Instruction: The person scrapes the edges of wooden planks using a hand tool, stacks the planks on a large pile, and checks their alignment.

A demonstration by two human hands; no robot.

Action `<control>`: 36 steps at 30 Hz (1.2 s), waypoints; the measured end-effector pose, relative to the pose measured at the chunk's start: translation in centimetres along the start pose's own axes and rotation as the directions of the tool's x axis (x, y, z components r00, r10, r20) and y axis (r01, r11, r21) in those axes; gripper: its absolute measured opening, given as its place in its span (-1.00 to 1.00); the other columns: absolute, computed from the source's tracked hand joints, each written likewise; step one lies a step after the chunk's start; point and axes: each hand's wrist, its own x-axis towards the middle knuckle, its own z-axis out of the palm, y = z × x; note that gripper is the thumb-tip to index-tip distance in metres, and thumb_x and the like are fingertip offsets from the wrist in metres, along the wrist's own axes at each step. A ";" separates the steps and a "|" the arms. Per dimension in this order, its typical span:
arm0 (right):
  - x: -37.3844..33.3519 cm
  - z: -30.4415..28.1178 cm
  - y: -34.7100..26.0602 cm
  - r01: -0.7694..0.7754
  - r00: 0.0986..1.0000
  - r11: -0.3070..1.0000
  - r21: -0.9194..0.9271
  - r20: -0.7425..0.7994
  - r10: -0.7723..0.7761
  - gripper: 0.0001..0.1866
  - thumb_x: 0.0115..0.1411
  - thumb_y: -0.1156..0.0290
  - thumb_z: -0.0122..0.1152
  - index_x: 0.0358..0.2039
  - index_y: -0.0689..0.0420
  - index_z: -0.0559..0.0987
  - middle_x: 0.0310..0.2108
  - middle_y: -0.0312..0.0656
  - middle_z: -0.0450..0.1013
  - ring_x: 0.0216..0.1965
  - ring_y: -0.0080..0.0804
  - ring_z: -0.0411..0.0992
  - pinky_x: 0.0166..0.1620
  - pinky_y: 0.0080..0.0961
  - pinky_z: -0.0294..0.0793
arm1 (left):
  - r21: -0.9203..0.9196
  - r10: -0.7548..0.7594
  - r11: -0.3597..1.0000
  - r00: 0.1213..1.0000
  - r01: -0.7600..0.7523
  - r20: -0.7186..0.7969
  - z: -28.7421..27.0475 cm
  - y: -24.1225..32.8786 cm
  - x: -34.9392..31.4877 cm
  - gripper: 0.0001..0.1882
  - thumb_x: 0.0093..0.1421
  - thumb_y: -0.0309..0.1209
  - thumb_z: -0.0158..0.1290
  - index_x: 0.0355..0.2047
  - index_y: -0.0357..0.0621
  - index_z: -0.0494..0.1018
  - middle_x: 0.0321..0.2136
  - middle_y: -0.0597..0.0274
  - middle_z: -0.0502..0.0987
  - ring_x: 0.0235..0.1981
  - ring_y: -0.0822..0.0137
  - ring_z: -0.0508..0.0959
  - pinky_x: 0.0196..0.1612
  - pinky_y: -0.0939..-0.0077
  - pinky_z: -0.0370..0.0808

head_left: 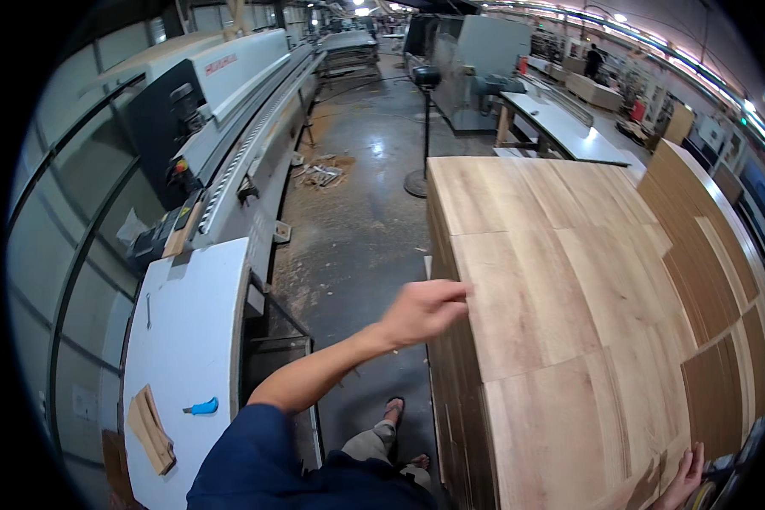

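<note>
Light wood-grain panels (pixel 531 302) lie in a tall stack to my right, their tops forming a patchwork of rectangles. My left hand (pixel 425 311) is at the stack's left edge, with fingers curled in and the index finger toward the edge. Motion blurs its fingertips, so anything pinched there cannot be made out. Low at the right, my right hand (pixel 682 481) rests by the near right corner of the panels, its fingers stretched out along the edge. Part of this hand is hidden by the frame's lower rim.
On the left, a white table (pixel 191 319) carries a blue utility knife (pixel 202 408), a wrench (pixel 149 311) and wooden pieces (pixel 150 432). Beyond it runs a long machine (pixel 242 110). More brown boards (pixel 712 395) stand right of the stack. A black post (pixel 426 127) rises from the floor ahead.
</note>
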 end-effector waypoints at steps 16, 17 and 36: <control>-2.9 41.5 -47.7 0.370 0.584 0.910 0.188 0.715 -0.385 -0.64 0.26 0.44 0.12 0.05 0.28 0.46 -0.03 -0.11 0.47 -0.07 -0.44 0.44 0.02 -0.51 0.41 | 0.094 -0.515 -0.154 0.001 0.983 -0.857 -28.7 -15.4 -52.0 -0.44 0.01 -0.18 0.17 -0.04 -0.30 0.46 0.07 -0.42 0.29 0.18 -0.29 0.18 0.25 -0.02 0.07; -4.2 44.9 -49.8 0.385 0.533 0.897 0.216 0.741 -0.408 -0.64 0.26 0.43 0.12 0.05 0.27 0.46 -0.03 -0.11 0.47 -0.06 -0.44 0.44 0.03 -0.50 0.40 | 0.030 -0.423 -0.181 -0.051 0.983 -0.905 -28.5 -16.1 -55.3 -0.40 0.02 -0.19 0.18 0.03 -0.29 0.41 0.14 -0.44 0.21 0.24 -0.33 0.08 0.29 -0.07 -0.03; -45.4 90.7 -65.9 0.027 -0.610 0.791 0.611 0.637 -0.471 -0.50 0.14 0.26 0.29 0.01 0.32 0.49 -0.19 -0.08 0.55 -0.25 -0.43 0.50 -0.15 -0.51 0.50 | -0.400 -0.099 -0.249 -0.434 0.882 -0.896 -18.3 -6.3 -53.1 -0.08 -0.06 -0.25 0.30 0.23 -0.34 0.10 -0.06 -0.19 0.34 0.03 -0.10 0.28 0.12 0.02 0.19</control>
